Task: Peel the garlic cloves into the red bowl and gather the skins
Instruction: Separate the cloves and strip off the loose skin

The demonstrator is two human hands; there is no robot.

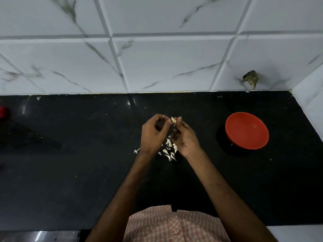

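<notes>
Garlic clove is held up above the black counter, between the two hands: the left hand and the right hand both pinch it narrowly with the fingertips, the other fingers curled in. Whether the skin is already loose I cannot tell, it is too small. Directly under the hands lies a small pile of cloves and skins, with some white flakes spread around it. The red bowl stands well apart to the right, and as far as its inside shows, nothing is in it yet. The main risk, I think, is that the garlic clove slips out of such a small pinch when the skin gives way; it would then fall into the pile and be mixed with the unpeeled ones. Also the bowl is not under the hands, so a peeled clove must be carried across and may drop on the way. The skins are light, and a quick hand movement could scatter them further, making the gathering harder.
</notes>
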